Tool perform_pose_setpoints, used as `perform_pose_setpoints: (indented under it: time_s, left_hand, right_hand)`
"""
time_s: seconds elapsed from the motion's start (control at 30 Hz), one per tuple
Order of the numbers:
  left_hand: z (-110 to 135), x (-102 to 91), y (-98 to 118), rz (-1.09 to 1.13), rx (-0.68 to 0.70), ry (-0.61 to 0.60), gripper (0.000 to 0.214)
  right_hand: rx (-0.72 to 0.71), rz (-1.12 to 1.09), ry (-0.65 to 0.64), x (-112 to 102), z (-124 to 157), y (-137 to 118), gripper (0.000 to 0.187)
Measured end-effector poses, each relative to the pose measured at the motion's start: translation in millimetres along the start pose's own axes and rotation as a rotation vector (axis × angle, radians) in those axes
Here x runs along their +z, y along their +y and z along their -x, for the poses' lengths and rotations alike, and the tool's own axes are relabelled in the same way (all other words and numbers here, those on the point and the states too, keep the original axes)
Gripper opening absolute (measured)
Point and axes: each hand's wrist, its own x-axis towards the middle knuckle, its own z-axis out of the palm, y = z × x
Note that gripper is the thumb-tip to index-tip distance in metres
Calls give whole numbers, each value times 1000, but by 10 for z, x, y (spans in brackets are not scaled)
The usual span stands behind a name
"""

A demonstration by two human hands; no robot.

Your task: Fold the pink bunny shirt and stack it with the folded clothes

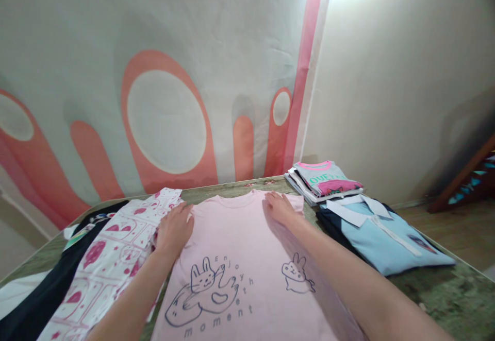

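A pale pink T-shirt [240, 238] lies spread front up on the table, its neckline toward the wall. Line-drawn rabbits and dark lettering are printed on its front. My left hand [175, 230] rests at the shirt's left sleeve, fingers stretched out, beside a white garment with pink prints [112, 243]. Over on the right shoulder of the shirt, my right hand [279, 207] lies with its fingers extended, touching the cloth. The shirt's lower end runs out of view at the bottom.
A black garment [50, 284] lies left of the printed one. At the right are a stack of folded shirts [327, 178] and a folded light blue collared shirt [379, 233]. A wall with orange shapes [166, 57] rises behind the table [444, 300].
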Motion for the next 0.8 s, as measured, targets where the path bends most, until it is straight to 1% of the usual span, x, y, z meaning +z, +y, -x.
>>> perform_pose_setpoints:
  time_s: [0.1,0.17,0.27,0.33,0.37,0.4,0.47,0.5,0.57,0.63,0.7,0.8]
  left_hand:
    - [269,-262,-141,174,-52,-31,44]
    - [531,-365,-164,264,-51,-84,40]
    - [907,-416,-133,369,3,-171,34]
    - [1015,-426,-98,404,44,-204,33]
    - [1001,-434,-74,408,63,-212,33]
    - [939,-446,-41,403,79,-215,33]
    - [688,-468,72,380,114,-222,34]
    - [514,-467,159,361,135,-221,34]
    - [124,-416,391,325,222,-230,35]
    - [-265,-286,682,302,264,-252,34]
    - [-603,-98,996,307,280,-273,35]
    - [-976,192,1474,329,319,-317,38]
  right_hand:
    - [-34,-17,-9,-174,218,75,37]
    - [-37,-21,-11,-278,386,114,34]
    - [-20,-37,19,-395,692,132,30]
    - [-5,-34,45,-442,934,122,28]
    - [12,-14,53,-458,1059,115,27]
    - [30,17,55,-470,1181,110,25]
    - [86,76,28,-491,1405,108,20]
    - [117,91,3,-503,1499,110,17]
    - [171,82,-60,-534,1645,116,15]
    - [210,30,-116,-580,1736,113,12]
    - [235,-39,-156,-645,1793,104,12]
    - [264,-208,-167,-764,1875,112,14]
